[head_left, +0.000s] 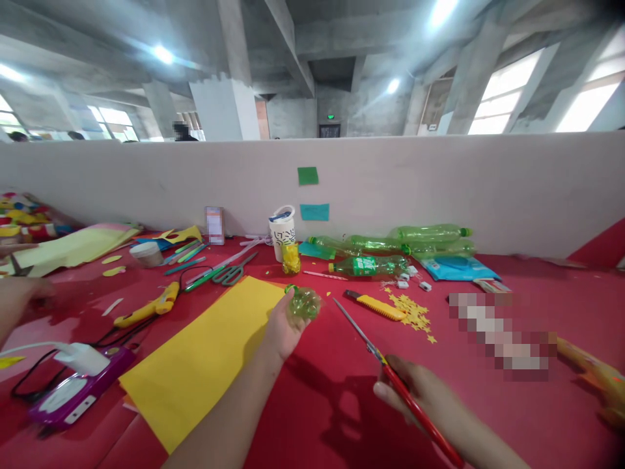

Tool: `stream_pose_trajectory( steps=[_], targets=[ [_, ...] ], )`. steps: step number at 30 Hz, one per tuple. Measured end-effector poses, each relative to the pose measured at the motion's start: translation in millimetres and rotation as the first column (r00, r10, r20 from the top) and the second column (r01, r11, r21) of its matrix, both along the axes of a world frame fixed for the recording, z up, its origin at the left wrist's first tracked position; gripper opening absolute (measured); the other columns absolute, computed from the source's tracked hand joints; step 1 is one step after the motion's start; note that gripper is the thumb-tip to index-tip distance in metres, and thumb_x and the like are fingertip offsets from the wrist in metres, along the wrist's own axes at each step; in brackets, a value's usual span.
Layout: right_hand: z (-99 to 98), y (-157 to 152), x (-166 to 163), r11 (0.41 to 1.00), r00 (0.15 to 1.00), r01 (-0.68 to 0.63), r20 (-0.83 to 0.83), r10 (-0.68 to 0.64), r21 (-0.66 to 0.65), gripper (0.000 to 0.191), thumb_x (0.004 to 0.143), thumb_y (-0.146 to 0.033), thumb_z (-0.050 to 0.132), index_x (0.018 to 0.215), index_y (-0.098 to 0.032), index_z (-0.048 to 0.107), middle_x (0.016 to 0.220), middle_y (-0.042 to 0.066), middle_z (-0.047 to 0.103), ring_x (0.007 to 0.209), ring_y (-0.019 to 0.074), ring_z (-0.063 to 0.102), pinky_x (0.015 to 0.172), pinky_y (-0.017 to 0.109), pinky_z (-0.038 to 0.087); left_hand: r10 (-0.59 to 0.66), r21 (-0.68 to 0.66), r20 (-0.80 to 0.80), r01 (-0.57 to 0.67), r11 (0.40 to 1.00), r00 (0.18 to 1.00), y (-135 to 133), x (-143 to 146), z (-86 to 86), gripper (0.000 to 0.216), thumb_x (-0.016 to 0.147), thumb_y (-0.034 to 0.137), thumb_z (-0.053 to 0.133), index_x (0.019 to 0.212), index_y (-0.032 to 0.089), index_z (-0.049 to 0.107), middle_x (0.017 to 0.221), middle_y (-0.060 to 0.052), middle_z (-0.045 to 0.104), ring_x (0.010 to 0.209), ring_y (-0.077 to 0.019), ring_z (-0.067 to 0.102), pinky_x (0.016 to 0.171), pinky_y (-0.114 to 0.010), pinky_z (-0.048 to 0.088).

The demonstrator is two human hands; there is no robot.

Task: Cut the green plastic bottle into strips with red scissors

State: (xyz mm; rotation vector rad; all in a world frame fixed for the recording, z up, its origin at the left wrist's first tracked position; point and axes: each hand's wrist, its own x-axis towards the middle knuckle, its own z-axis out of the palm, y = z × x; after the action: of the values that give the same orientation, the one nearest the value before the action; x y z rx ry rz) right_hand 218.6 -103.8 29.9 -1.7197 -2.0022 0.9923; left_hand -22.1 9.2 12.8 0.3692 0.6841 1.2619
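My left hand [284, 333] is closed around the top part of a green plastic bottle [305, 306], its green cap turned to the upper left. In my right hand [415, 384] are red-handled scissors [374, 348], blades pointing up and left toward the bottle top but apart from it. Beneath my left forearm lies a sheet of yellow paper [205, 365]. A yellow utility knife [378, 306] and a scatter of small yellow stars [413, 312] lie beyond my right hand.
Several green bottles [368, 266] lie along the white partition [415, 189]. A white cup [282, 234] stands near grey scissors [235, 270]. At left are a yellow glue gun [149, 306], a purple power strip [83, 387] and another person's hand [29, 299].
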Motion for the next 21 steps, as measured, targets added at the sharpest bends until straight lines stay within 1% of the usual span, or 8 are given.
stream_pose_trajectory(
  steps=[1, 3, 6, 10, 13, 16, 19, 21],
  targets=[
    [1.8, 0, 0, 1.000, 1.000, -0.005, -0.013, 0.004, -0.022, 0.042, 0.082, -0.061, 0.053, 0.070, -0.021, 0.045, 0.061, -0.003, 0.048, 0.054, 0.0137, 0.046, 0.049, 0.022, 0.031, -0.025, -0.014, 0.008, 0.025, 1.000, 1.000, -2, 1, 1.8, 0.019, 0.085, 0.028, 0.053, 0.088, 0.013, 0.064, 0.083, -0.008, 0.073, 0.081, -0.0193, 0.069, 0.069, -0.030, 0.054],
    [6.5, -2, -1, 0.996, 0.999, -0.006, -0.051, 0.002, -0.092, 0.044, 0.083, -0.061, 0.051, 0.067, -0.021, 0.042, 0.058, -0.004, 0.041, 0.051, 0.0122, 0.043, 0.046, 0.021, 0.027, -0.069, -0.004, 0.023, 0.069, 0.998, 0.997, -5, 3, 4.1, 0.021, 0.086, 0.027, 0.051, 0.090, 0.012, 0.065, 0.087, -0.009, 0.073, 0.084, -0.0205, 0.069, 0.071, -0.031, 0.054],
    [13.7, -5, -6, 0.989, 0.996, -0.032, -0.093, 0.019, -0.144, 0.044, 0.083, -0.060, 0.051, 0.066, -0.021, 0.041, 0.056, -0.005, 0.040, 0.049, 0.0116, 0.042, 0.044, 0.021, 0.025, -0.100, 0.027, 0.022, 0.100, 0.995, 0.995, -7, 8, 3.7, 0.022, 0.086, 0.028, 0.051, 0.090, 0.011, 0.065, 0.091, -0.010, 0.073, 0.087, -0.0214, 0.069, 0.079, -0.033, 0.054],
    [18.1, -8, -9, 0.978, 0.991, -0.020, -0.136, -0.008, -0.209, 0.045, 0.081, -0.061, 0.055, 0.066, -0.021, 0.041, 0.050, -0.006, 0.040, 0.044, 0.0109, 0.043, 0.041, 0.020, 0.028, -0.136, 0.046, -0.026, 0.137, 0.990, 0.990, -9, 13, -0.6, 0.024, 0.086, 0.030, 0.053, 0.092, 0.011, 0.066, 0.093, -0.010, 0.073, 0.088, -0.0204, 0.069, 0.083, -0.031, 0.052],
    [17.1, -9, -9, 0.963, 0.971, -0.042, -0.240, -0.024, -0.266, 0.048, 0.080, -0.065, 0.053, 0.067, -0.021, 0.041, 0.048, -0.007, 0.039, 0.041, 0.0095, 0.042, 0.039, 0.019, 0.031, -0.167, 0.102, -0.072, 0.173, 0.980, 0.983, -13, 16, -4.1, 0.023, 0.085, 0.030, 0.055, 0.093, 0.012, 0.067, 0.095, -0.010, 0.073, 0.090, -0.0203, 0.068, 0.087, -0.032, 0.050],
    [13.2, -9, -9, 0.956, 0.930, -0.009, -0.353, -0.100, -0.293, 0.054, 0.078, -0.073, 0.044, 0.072, -0.019, 0.046, 0.043, -0.009, 0.036, 0.035, 0.0072, 0.037, 0.035, 0.017, 0.029, -0.167, 0.138, -0.121, 0.183, 0.973, 0.979, -15, 19, -6.2, 0.024, 0.084, 0.032, 0.057, 0.094, 0.012, 0.066, 0.096, -0.010, 0.072, 0.094, -0.0206, 0.067, 0.085, -0.031, 0.050],
    [10.2, -8, -9, 0.947, 0.906, 0.004, -0.399, -0.139, -0.322, 0.061, 0.074, -0.078, 0.042, 0.075, -0.018, 0.052, 0.042, -0.009, 0.040, 0.031, 0.0070, 0.039, 0.033, 0.017, 0.030, -0.167, 0.165, -0.139, 0.189, 0.968, 0.976, -17, 21, -6.6, 0.025, 0.085, 0.031, 0.056, 0.097, 0.012, 0.066, 0.098, -0.010, 0.071, 0.096, -0.0205, 0.065, 0.084, -0.030, 0.049],
    [9.6, -8, -9, 0.950, 0.902, -0.004, -0.411, -0.131, -0.313, 0.062, 0.074, -0.079, 0.042, 0.075, -0.018, 0.053, 0.042, -0.009, 0.040, 0.031, 0.0065, 0.039, 0.034, 0.017, 0.032, -0.140, 0.167, -0.148, 0.164, 0.972, 0.979, -16, 21, -6.6, 0.023, 0.086, 0.030, 0.056, 0.097, 0.012, 0.066, 0.097, -0.010, 0.071, 0.095, -0.0198, 0.065, 0.082, -0.029, 0.049]
  ],
)
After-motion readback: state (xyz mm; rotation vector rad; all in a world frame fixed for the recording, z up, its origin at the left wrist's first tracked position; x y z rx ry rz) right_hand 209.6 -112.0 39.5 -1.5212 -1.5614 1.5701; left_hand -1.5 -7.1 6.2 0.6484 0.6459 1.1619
